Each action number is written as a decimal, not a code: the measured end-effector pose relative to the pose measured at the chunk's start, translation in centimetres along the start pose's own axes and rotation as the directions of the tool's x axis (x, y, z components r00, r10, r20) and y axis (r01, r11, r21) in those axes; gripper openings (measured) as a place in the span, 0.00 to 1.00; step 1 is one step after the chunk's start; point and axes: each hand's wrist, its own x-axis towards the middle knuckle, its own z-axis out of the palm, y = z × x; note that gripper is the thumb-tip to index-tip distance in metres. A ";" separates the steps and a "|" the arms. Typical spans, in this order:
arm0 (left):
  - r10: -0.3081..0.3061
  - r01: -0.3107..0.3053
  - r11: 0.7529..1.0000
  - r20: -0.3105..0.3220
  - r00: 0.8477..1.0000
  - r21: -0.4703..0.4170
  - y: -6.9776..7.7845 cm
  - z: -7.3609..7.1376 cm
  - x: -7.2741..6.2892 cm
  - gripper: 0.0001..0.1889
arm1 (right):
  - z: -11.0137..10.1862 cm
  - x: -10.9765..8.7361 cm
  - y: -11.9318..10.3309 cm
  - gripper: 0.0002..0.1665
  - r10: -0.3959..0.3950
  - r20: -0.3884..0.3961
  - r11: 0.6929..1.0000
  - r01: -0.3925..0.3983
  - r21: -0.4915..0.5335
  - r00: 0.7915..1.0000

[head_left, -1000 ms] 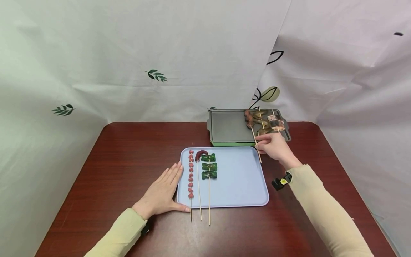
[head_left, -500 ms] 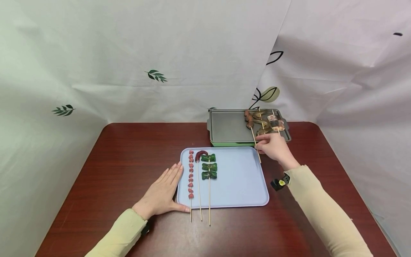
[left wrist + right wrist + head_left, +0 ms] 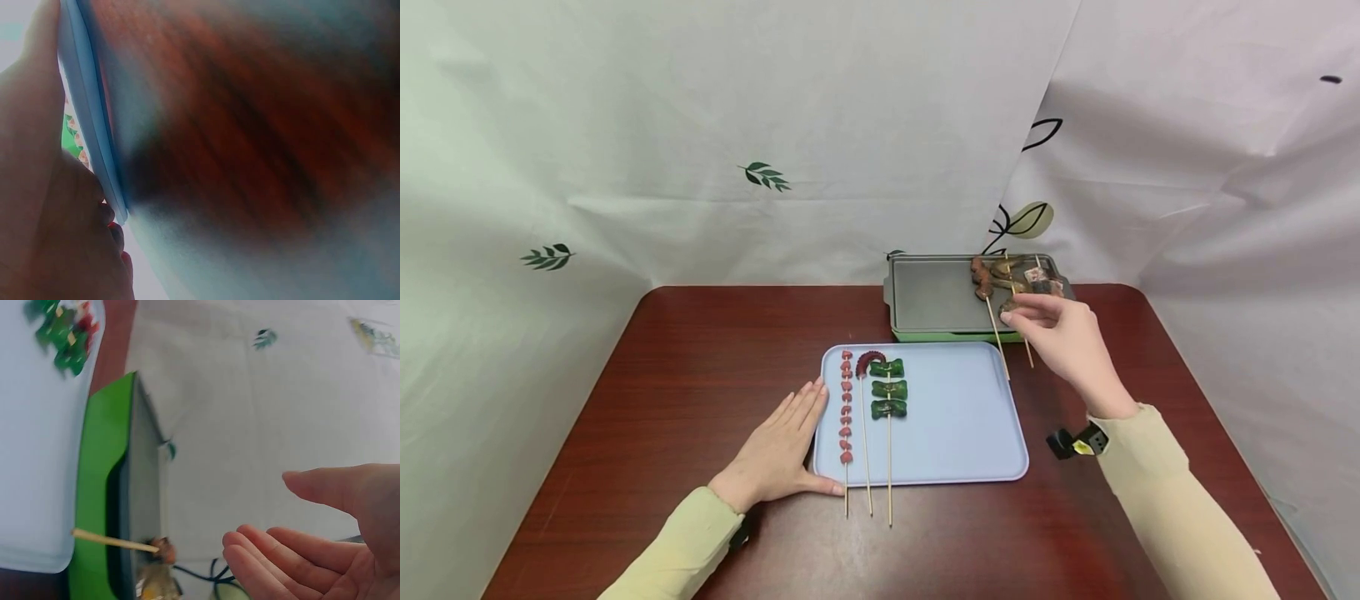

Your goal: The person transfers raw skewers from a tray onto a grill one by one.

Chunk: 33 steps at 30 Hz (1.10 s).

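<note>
My left hand [image 3: 782,447] lies with straight fingers along the left rim of the pale blue tray [image 3: 962,433], its thumb by the front left corner. On the tray are a skewer of small pink pieces [image 3: 846,409], a dark red curled tentacle skewer [image 3: 871,358] and a skewer of green rolls [image 3: 889,389]. Over the right front of the grey grill pan [image 3: 932,292], my right hand [image 3: 1063,337] hovers with thumb and fingers apart and nothing between them, as the right wrist view shows. Below it are a brown meat skewer [image 3: 982,279] and a mussel-like skewer [image 3: 1006,267].
A skewer of pale and dark chunks [image 3: 1043,282] lies at the pan's right, partly behind my right hand. The pan's green base [image 3: 103,487] stands close behind the tray on the red-brown table [image 3: 715,350]. White cloth [image 3: 850,125] hangs behind.
My right hand has let go of the brown meat skewer's stick and moved up and right. That skewer stays on the pan, its stick reaching the tray's edge. My left hand has not moved.
</note>
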 end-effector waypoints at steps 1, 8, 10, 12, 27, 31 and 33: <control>0.000 0.000 1.000 0.000 1.000 -0.001 0.0 0.0 0.0 0.73 | -0.1 -0.3 -0.2 0.25 -0.002 -0.002 1.000 0.002 0.017 1.000; -0.001 0.001 1.000 0.002 1.000 0.000 0.0 0.1 0.0 0.73 | -0.5 -1.9 -1.2 0.25 -0.021 0.034 0.996 0.018 0.092 0.999; -0.001 0.001 1.000 0.001 1.000 0.000 0.0 0.1 0.0 0.73 | -0.5 -2.3 -1.5 0.25 -0.021 0.047 0.993 0.016 0.114 0.999; -0.002 0.002 1.000 0.001 1.000 -0.002 0.0 0.1 0.0 0.73 | -0.4 -2.6 -1.6 0.25 -0.027 0.059 0.991 0.019 0.130 0.998; -0.002 0.002 1.000 -0.002 1.000 -0.001 -0.1 0.2 0.0 0.73 | 2.2 -4.9 -2.4 0.26 -0.034 0.195 0.986 0.001 0.168 0.980; -0.001 0.001 1.000 -0.002 1.000 0.000 -0.1 0.2 0.0 0.73 | 3.1 -5.4 -2.3 0.27 -0.034 0.245 0.982 -0.013 0.187 0.969; 0.000 0.000 1.000 -0.004 1.000 0.000 -0.1 0.2 0.0 0.73 | 3.5 -5.7 -2.1 0.27 -0.038 0.263 0.982 -0.012 0.187 0.964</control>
